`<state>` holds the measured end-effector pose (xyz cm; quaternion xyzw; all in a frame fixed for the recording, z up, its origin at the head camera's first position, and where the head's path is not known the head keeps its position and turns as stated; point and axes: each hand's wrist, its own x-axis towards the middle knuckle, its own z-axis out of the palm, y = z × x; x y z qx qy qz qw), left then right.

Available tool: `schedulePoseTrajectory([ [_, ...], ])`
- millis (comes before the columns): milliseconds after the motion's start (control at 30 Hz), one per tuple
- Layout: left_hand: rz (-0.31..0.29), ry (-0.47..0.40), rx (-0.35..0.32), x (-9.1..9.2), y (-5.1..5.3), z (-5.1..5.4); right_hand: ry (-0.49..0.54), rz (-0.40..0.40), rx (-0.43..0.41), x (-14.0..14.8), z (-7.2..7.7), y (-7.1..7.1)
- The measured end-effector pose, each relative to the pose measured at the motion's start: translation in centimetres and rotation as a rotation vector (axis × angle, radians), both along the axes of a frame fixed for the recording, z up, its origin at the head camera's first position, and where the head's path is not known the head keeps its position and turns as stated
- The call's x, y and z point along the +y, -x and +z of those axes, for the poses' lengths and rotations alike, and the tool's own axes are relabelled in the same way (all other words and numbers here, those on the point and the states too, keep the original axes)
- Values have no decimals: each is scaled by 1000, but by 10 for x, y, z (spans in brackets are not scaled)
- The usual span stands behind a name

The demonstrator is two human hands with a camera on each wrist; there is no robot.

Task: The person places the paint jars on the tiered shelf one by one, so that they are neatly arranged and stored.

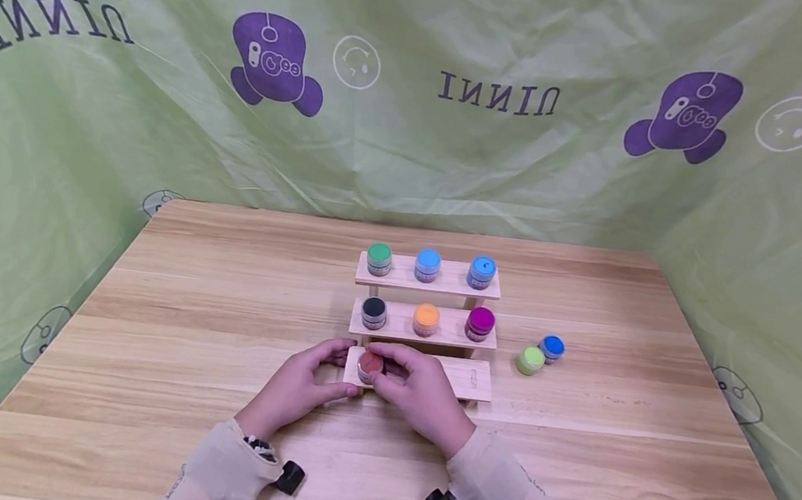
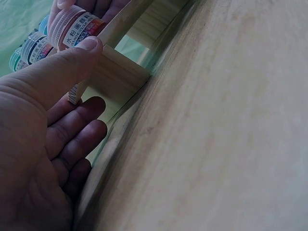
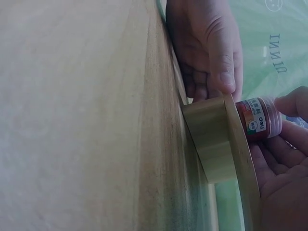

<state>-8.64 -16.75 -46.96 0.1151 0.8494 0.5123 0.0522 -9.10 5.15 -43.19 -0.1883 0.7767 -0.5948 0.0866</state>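
Observation:
My right hand (image 1: 425,389) pinches the lid of a paint jar with a red-brown top (image 1: 370,364), between thumb and fingers. The jar is upright at the left end of the bottom step of a wooden three-step rack (image 1: 471,380). In the right wrist view its label (image 3: 255,115) faces outward and its base meets the board. My left hand (image 1: 299,387) holds the left end of that step, thumb at the front corner and fingers at the back. The left wrist view shows those fingers (image 2: 79,130) loosely bent beside the rack's support.
Green (image 1: 379,258), light blue (image 1: 427,265) and blue (image 1: 482,272) jars stand on the top step. Black (image 1: 374,312), orange (image 1: 426,319) and purple (image 1: 480,323) ones fill the middle. Lime (image 1: 530,360) and dark blue (image 1: 551,348) jars are on the table (image 1: 617,440), right.

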Motion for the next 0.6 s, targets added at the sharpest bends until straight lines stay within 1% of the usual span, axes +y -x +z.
schedulePoseTrajectory([
  [167, 3, 1, -3, 0, 0, 0, 7, -6, 17, 0, -1, 0],
  [333, 5, 3, -11, 1, 0, 1, -15, -10, 23, 0, 0, 0],
  [467, 7, 6, -13, 1, 1, 0, -22, -7, 21, -1, 0, 0],
  [600, 3, -2, -15, 0, 1, -2, -17, -5, 1, -2, 0, 0],
])
